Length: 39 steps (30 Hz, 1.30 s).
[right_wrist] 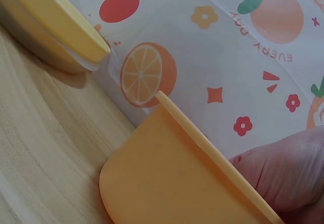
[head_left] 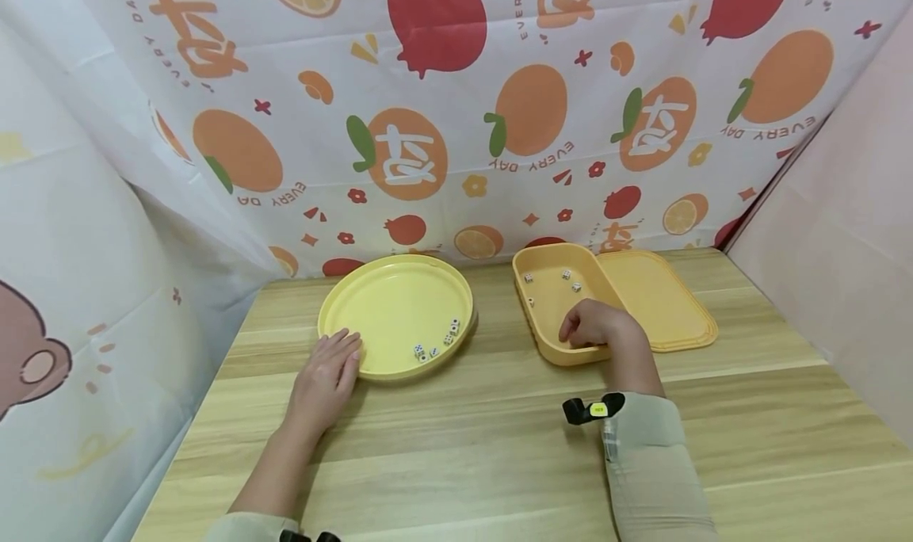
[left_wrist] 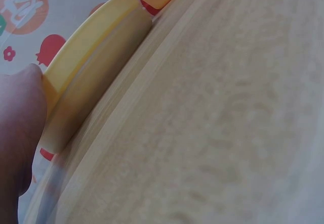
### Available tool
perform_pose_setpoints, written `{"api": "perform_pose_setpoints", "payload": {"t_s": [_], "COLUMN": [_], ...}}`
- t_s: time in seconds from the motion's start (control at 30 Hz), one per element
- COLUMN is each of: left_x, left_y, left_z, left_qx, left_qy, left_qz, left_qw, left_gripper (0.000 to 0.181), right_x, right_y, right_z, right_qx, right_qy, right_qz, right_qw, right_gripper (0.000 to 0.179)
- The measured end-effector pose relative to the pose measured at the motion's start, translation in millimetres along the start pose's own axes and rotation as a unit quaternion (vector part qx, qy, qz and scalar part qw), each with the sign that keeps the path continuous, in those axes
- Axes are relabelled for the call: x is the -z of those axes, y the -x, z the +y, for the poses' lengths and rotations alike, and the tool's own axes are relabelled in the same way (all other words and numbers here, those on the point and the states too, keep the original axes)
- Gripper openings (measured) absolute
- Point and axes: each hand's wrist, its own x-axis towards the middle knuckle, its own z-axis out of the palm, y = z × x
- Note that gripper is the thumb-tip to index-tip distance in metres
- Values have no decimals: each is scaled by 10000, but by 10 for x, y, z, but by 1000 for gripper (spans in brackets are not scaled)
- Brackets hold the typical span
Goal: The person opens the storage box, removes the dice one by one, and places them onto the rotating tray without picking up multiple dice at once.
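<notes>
The round yellow tray (head_left: pixel 392 300) stands near the table's (head_left: pixel 456 463) back left corner, the orange box (head_left: pixel 552 320) by the back edge right of centre, a strip of bare wood between them. The lid (head_left: pixel 659 296) lies just right of the box; more wood runs towards the right edge. The left hand (head_left: pixel 321 383) rests its extended fingers on the tray's rim; the right hand (head_left: pixel 599 324) dips bent fingers into the box, and whether they pinch anything I cannot tell. "EVERY DAY" reads on the fruit-print curtain (head_left: pixel 465 90); the yellow label (head_left: pixel 598 409) at the right wrist is too small to read. Only the head view shows dice (head_left: pixel 418 350) at the tray's front right rim and four dice inside the box. The right wrist view shows the box's outer wall.
</notes>
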Motion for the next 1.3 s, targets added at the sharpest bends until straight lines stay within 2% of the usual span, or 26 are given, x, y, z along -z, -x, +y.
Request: {"api": "perform_pose_setpoints", "payload": {"t_s": [0.37, 0.63, 0.77, 0.93, 1.13, 1.23, 1.3], "left_x": [0, -5, 8, 7, -6, -3, 0], "left_y": [-3, 2, 5, 8, 11, 11, 11], "left_z": [0, 5, 12, 15, 12, 15, 15], "left_qx": [-12, -11, 67, 70, 16, 42, 85], "left_qy": [-1, 12, 3, -10, 38, 37, 21], "left_qz": [-2, -2, -86, -90, -27, -45, -77], "left_qw": [10000, 10000, 9999, 9999, 10000, 10000, 9999], "left_gripper": [26, 26, 27, 27, 26, 26, 27], "right_x": [-71, -153, -157, -144, -125, -117, -106], "right_y": [-58, -102, -103, -98, -124, -132, -140], "right_z": [-132, -210, -203, -183, -146, -126, -116], "right_qx": [244, 289, 21, -272, -171, -151, 36], "right_qy": [62, -556, -407, -169, -159, -422, -570], "right_qz": [-131, 360, 557, 579, 729, 932, 1126], "right_qw": [9996, 9974, 9976, 9978, 9971, 9946, 9920], "right_gripper": [15, 14, 12, 11, 12, 21, 27]}}
